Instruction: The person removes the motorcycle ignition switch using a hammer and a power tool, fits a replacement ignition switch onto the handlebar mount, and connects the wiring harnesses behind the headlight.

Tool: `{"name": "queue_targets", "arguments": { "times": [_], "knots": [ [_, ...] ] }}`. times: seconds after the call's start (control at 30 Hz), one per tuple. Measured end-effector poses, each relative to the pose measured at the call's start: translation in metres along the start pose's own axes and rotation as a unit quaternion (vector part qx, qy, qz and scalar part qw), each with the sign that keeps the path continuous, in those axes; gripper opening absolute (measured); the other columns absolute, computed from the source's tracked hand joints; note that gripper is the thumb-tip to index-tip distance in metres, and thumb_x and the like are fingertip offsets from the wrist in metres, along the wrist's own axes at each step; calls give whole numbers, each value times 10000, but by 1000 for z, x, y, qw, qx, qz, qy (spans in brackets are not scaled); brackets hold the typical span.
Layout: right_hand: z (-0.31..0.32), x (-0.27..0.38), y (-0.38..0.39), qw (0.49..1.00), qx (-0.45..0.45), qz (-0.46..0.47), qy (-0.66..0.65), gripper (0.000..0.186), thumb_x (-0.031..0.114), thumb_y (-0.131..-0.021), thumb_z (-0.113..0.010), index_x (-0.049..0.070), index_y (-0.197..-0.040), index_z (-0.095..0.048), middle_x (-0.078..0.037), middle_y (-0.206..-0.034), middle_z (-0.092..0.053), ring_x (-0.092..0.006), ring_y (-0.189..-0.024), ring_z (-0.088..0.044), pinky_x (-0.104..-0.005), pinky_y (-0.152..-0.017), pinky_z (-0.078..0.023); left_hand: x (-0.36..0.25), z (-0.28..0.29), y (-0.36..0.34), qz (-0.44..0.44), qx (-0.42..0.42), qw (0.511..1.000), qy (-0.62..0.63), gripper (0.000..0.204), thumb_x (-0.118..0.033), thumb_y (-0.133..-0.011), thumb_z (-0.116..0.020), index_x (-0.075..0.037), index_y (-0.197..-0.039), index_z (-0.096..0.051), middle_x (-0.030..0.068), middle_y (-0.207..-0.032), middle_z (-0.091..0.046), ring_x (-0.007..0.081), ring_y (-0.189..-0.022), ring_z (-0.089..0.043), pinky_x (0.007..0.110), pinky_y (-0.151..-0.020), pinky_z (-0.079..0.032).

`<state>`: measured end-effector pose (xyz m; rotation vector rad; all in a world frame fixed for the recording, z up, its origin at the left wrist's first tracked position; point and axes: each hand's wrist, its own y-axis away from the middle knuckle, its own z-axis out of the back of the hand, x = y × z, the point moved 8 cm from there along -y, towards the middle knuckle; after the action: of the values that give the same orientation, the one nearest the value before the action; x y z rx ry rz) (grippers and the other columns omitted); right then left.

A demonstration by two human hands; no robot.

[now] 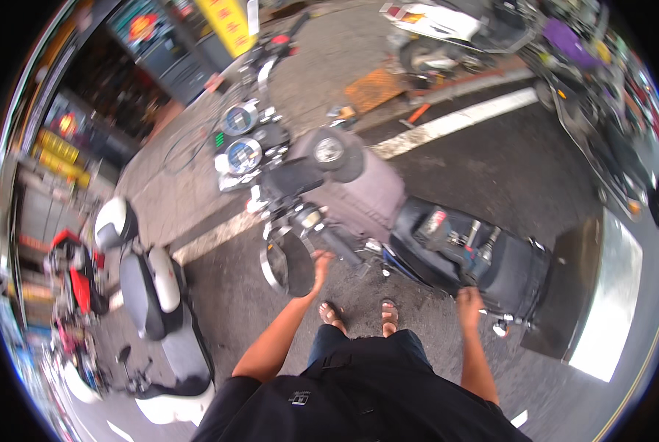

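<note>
A motorcycle with a brown-grey tank cover [366, 188] and a black seat [510, 269] stands across in front of me. My left hand [320, 271] is raised beside its round mirror [289, 264], close to the black handlebar grip [340, 247]. Blur and the mirror's edge obscure how those fingers are set. My right hand [470, 299] is closed at the near edge of the seat; what it grips is hidden. Several metal hand tools [473, 239] lie on the seat just beyond it. Twin round gauges [242, 136] sit at the front of the motorcycle.
A dark box with a bright metal face [605, 295] stands behind the seat. On the left is a scooter [149, 295] with a white top case. More scooters [447, 26] are parked at the far right. An orange-handled tool [416, 115] lies by the white line, near a rusty plate [374, 90].
</note>
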<state>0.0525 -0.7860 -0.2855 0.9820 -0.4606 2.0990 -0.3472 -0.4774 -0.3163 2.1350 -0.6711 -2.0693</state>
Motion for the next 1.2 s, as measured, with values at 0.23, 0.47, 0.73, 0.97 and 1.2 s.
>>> {"name": "queue_targets", "arguments": {
  "times": [0.23, 0.47, 0.73, 0.97, 1.2],
  "knots": [
    [-232, 220, 103, 895, 360, 263, -15, 310, 288, -954, -553, 26, -1110, -607, -145, -914, -688, -209, -783, -684, -368, -730, -528, -39, -6, 72, 2, 110, 952, -286, 456, -309, -847, -652, -57, -1223, -596, 134, -928, -698, 218, -800, -674, 345, -754, -521],
    [-342, 402, 214, 784, 549, 278, -80, 328, 314, -932, -591, 51, -1127, -604, -151, -1115, -642, -316, -1019, -622, -397, -869, -491, 68, 234, 107, 230, -87, 911, 330, 461, -399, -966, -515, -40, -1256, -521, 139, -1125, -609, 269, -963, -612, 421, -828, -530],
    [-430, 592, 280, 667, 429, 568, -220, 255, 212, -811, -637, 54, -1010, -640, -117, -1128, -622, -311, -1088, -560, -445, -963, -404, -88, 275, 76, 59, 134, 812, 565, 477, -446, -971, -460, -66, -1256, -508, 148, -1183, -590, 308, -1125, -564, 461, -996, -458],
    [-531, 585, 173, 848, 404, 222, -260, 244, 206, -940, -592, 39, -1118, -607, -124, -1056, -630, -246, -992, -611, -355, -883, -488, -125, 304, 19, 166, 59, 863, 473, 450, -395, -983, -461, -39, -1252, -515, 120, -1217, -591, 258, -1107, -576, 412, -993, -445],
    [-591, 514, 4, 944, 243, 68, -211, 524, 328, -975, -550, 9, -1370, -424, -170, -1302, -545, -248, -1177, -542, -362, -995, -425, -168, 436, -69, 92, 2, 888, 451, 322, -298, -987, -508, -39, -1176, -543, 103, -973, -660, 227, -871, -645, 373, -821, -543]
  ]
}}
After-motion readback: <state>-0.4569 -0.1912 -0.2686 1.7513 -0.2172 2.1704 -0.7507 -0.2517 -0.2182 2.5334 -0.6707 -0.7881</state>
